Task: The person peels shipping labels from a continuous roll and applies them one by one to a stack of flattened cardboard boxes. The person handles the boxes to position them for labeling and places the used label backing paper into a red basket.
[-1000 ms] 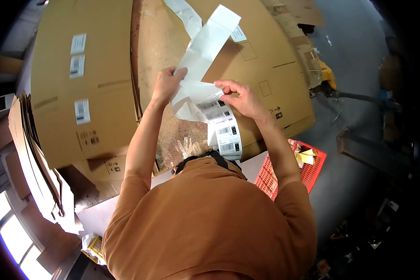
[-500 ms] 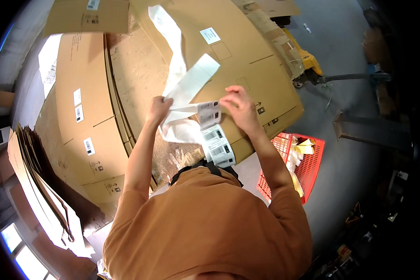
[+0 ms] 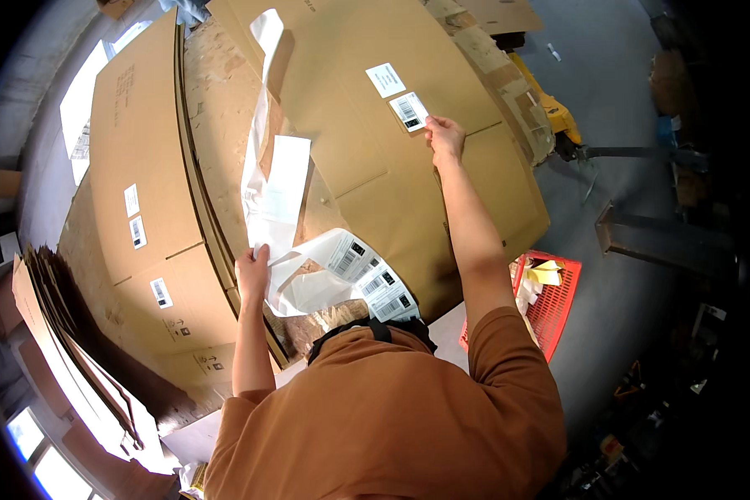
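Observation:
In my left hand (image 3: 252, 268) a long white strip of label backing (image 3: 285, 187) is pinched; its loose end trails away over the cardboard. Printed labels (image 3: 373, 279) with black barcodes remain on the part that loops down toward my waist. My right hand (image 3: 447, 140) is closed on the lower right edge of a single barcode label (image 3: 408, 112). That label lies against a large flat brown carton (image 3: 442, 71), just below another white label (image 3: 385, 80). Whether its whole underside touches the cardboard I cannot tell.
To the left, a stack of flat cartons (image 3: 146, 108) carries white labels. More folded cardboard (image 3: 67, 333) stands at the far left. A red plastic basket (image 3: 562, 312) with paper scraps sits on the floor at right, near a yellow pallet jack (image 3: 558, 117) and a metal beam (image 3: 662, 242).
My right hand has moved up and away from the strip, with a label now in its fingers at the carton. My left hand has dropped down and left with the strip. A carton panel left the upper left.

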A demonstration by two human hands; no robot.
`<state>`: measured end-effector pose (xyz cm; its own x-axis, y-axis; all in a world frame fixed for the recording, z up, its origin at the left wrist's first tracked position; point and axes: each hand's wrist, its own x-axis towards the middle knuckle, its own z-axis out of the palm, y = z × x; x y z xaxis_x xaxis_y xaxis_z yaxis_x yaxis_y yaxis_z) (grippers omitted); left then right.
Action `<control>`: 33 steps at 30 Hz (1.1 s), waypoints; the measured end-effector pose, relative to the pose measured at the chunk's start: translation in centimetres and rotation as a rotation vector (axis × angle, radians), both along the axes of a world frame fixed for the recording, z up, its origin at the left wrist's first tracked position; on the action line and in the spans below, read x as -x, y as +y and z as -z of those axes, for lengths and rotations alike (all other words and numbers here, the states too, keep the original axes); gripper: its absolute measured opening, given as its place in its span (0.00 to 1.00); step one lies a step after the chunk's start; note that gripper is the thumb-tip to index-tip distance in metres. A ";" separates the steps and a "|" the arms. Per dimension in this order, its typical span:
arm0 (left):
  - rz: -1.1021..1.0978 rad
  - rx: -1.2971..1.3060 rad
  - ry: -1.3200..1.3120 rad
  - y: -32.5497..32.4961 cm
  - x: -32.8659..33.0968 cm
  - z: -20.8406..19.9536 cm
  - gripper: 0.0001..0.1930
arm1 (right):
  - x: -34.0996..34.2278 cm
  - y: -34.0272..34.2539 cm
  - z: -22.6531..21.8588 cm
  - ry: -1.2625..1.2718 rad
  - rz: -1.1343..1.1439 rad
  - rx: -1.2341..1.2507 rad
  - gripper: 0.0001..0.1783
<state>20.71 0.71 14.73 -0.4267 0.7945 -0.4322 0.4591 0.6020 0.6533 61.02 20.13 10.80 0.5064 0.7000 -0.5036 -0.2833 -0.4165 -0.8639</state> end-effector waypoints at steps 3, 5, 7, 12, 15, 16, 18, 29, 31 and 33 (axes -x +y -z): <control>0.007 0.016 0.014 0.1 0.1 0.6 0.19 | 0.9 0.8 0.2 -0.051 0.013 0.037 0.05; 0.017 0.004 0.010 0.3 -0.2 0.6 0.19 | 1.2 0.9 0.3 -0.074 0.012 0.055 0.06; 0.032 0.014 -0.001 0.9 -0.4 0.4 0.19 | 1.1 0.9 0.5 -0.087 0.017 0.051 0.06; 0.067 0.004 0.033 1.6 -0.7 0.1 0.19 | 1.4 1.0 0.6 -0.120 0.036 0.049 0.06; 0.067 -0.011 0.040 1.6 -0.3 0.7 0.19 | 1.4 1.2 0.6 -0.201 -0.001 0.066 0.07; 0.072 -0.013 0.051 1.5 -0.2 0.9 0.19 | 1.4 1.2 0.7 -0.251 -0.035 0.078 0.08; 0.072 -0.020 0.054 1.4 -0.1 0.9 0.18 | 1.5 1.1 0.3 -0.515 -0.171 0.137 0.12; 0.076 -0.026 -0.044 2.7 -0.6 -1.8 0.21 | 2.1 -1.1 1.9 -1.504 -0.858 0.038 0.34; 0.017 -0.056 -0.049 3.4 -1.8 -4.7 0.21 | 2.8 -2.6 0.6 -1.473 -0.987 0.125 0.34; 0.024 -0.075 -0.040 3.8 -1.7 -5.2 0.20 | 2.9 -3.8 -1.4 -1.428 -1.113 0.179 0.32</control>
<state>22.44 4.52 19.93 -0.3905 0.8350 -0.3876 0.4460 0.5400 0.7138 58.15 16.34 12.21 -0.0448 0.9674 -0.2492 0.9952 0.0214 -0.0956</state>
